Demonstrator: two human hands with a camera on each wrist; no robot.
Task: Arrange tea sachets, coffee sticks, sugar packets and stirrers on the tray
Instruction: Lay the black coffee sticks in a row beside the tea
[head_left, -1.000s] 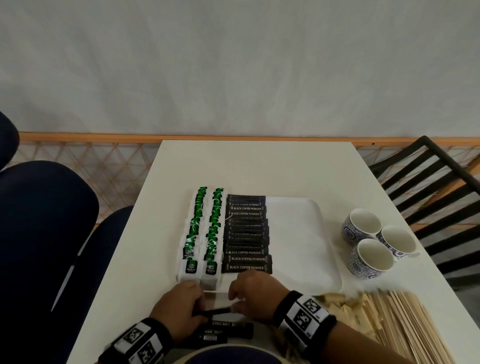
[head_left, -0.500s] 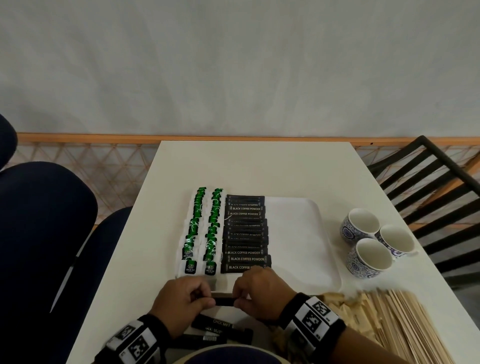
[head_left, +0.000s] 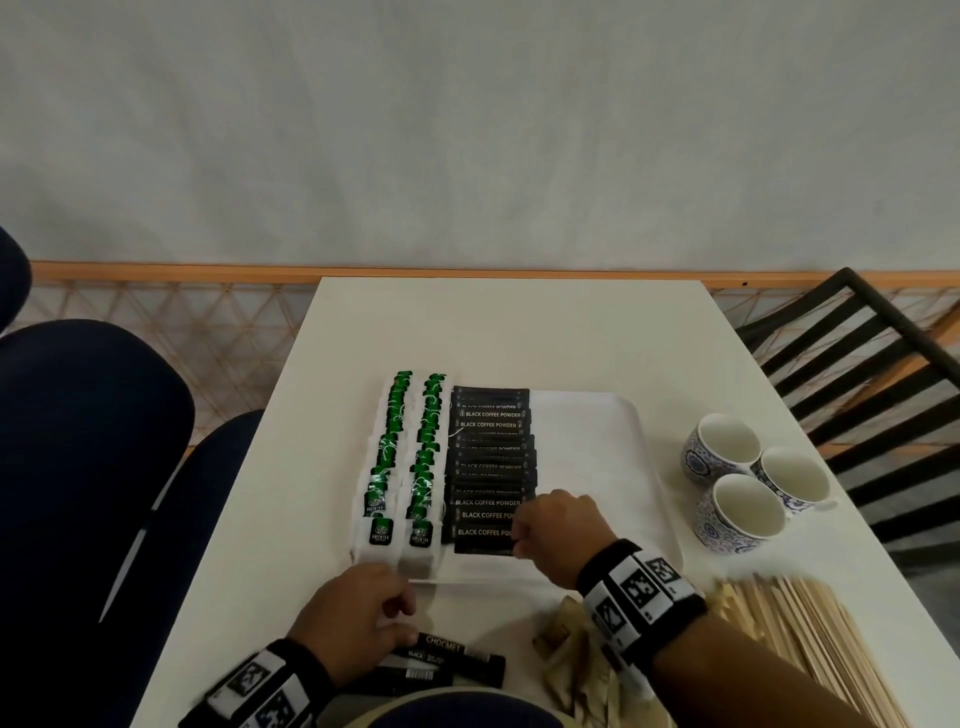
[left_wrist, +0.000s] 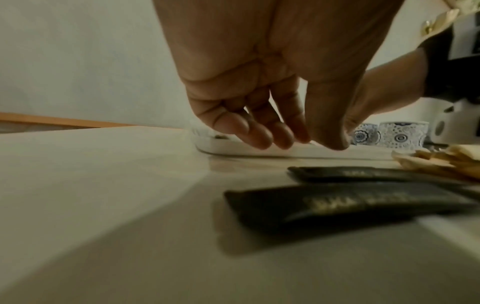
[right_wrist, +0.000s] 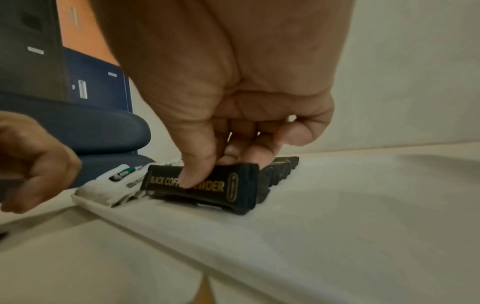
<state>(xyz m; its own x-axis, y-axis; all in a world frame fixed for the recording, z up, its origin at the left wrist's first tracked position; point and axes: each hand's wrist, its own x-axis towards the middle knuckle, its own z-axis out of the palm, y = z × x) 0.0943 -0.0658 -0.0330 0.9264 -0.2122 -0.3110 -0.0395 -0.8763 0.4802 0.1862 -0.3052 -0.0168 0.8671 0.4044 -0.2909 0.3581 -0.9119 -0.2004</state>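
R hand (head_left: 558, 530) over near edge of tray (head_left: 597, 415), thumb + fingers pinching a coffee stick (right_wrist: 200, 185) ("BLACK COFFEE POWDER" label). Stick sits at near end of the coffee row (head_left: 491, 467), tilted w/ label face toward wrist cam; can't tell if it's fully down on tray or slightly lifted.

L hand (head_left: 358, 618) on table (head_left: 509, 332) just in front of tray's near-left corner, fingers loosely curled, holding nothing per wrist view. Fingertips (left_wrist: 259, 139) hang close to tray rim, contact unclear.

Tray contents: 2 cols of tea sachets (head_left: 410, 452) (green/white) along left side, coffee row right beside them, right half of tray bare.

Off tray:
- loose coffee sticks (head_left: 447, 662) on table near L wrist, near edge
- brown sugar pkts (head_left: 563, 644) in a pile under/beside R forearm
- wooden stirrers (head_left: 810, 639) in a heap at near-right corner
- 3 cups (head_left: 748, 483) clustered right of tray, touching each other

Blue chairs (head_left: 93, 441) left of table, black slatted chair (head_left: 857, 364) to the right.
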